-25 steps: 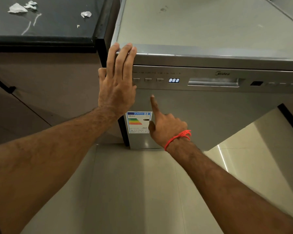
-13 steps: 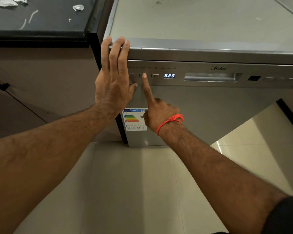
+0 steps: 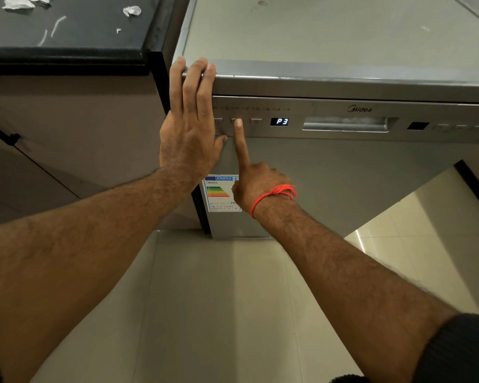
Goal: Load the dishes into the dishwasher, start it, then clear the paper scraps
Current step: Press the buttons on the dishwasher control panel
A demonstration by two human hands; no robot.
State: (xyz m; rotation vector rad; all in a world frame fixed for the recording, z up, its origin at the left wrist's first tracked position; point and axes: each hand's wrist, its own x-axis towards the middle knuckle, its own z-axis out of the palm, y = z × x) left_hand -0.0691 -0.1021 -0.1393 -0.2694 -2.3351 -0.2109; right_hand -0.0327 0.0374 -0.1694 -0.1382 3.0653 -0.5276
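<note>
A silver dishwasher (image 3: 343, 175) stands in front of me with its door closed. My left hand (image 3: 190, 128) lies flat against its top left corner, fingers straight and together, holding nothing. My right hand (image 3: 256, 183), with a red thread at the wrist, is curled with only the index finger out; that fingertip touches the second button on the control panel (image 3: 329, 111). The small display (image 3: 280, 121) reads P3. White paper scraps (image 3: 18, 2) lie on the black countertop (image 3: 67, 55) at the top left.
A recessed door handle (image 3: 346, 124) sits at the panel's middle. An energy label (image 3: 219, 193) is stuck low on the door's left side. Brown cabinet fronts (image 3: 67, 128) run under the counter. Pale floor tiles (image 3: 219, 313) lie below my arms.
My right index finger rose from the door face up to the second panel button. The display changed from 888 to P3. My left hand stayed at the corner.
</note>
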